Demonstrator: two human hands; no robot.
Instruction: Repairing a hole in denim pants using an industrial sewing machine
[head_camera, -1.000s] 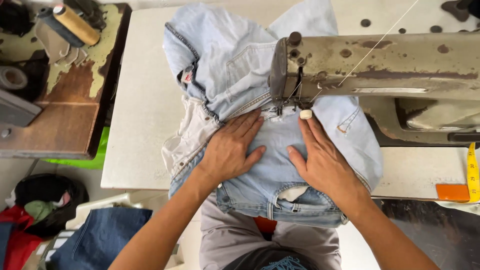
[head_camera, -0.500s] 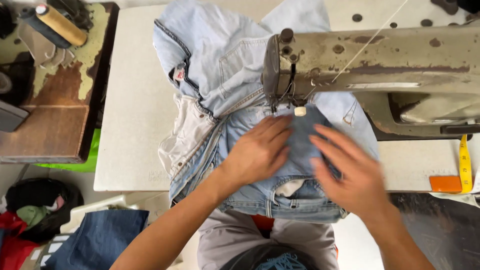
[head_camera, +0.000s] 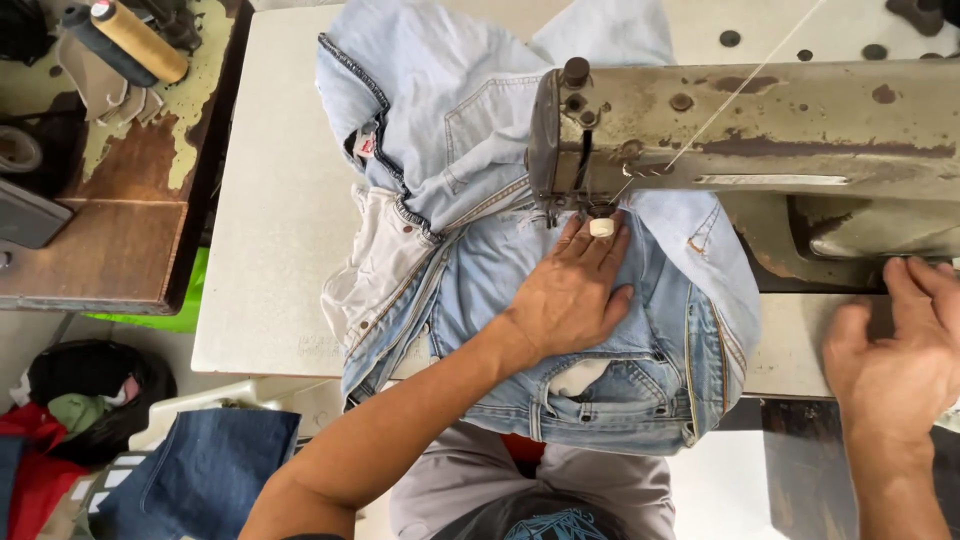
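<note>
White tabletop (head_camera: 270, 250) fills the frame's middle, with one pair of pale jeans (head_camera: 480, 270) bunched under one worn sewing machine (head_camera: 740, 130). A small red-and-white label (head_camera: 365, 146) sits upper centre. Left hand (head_camera: 570, 295) presses flat, fingers released, on the jeans; right hand (head_camera: 895, 355) rests unclenched at far right.

left hand (head_camera: 570, 295) flat on pale jeans (head_camera: 600, 390) under sewing machine (head_camera: 760, 130); right hand (head_camera: 900, 360) at its base.

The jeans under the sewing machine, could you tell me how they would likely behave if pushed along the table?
The jeans probably bunch rather than slide whole: they already lie folded. Likely floppy, since one end droops over the table edge. The left hand presses them flat.
</note>
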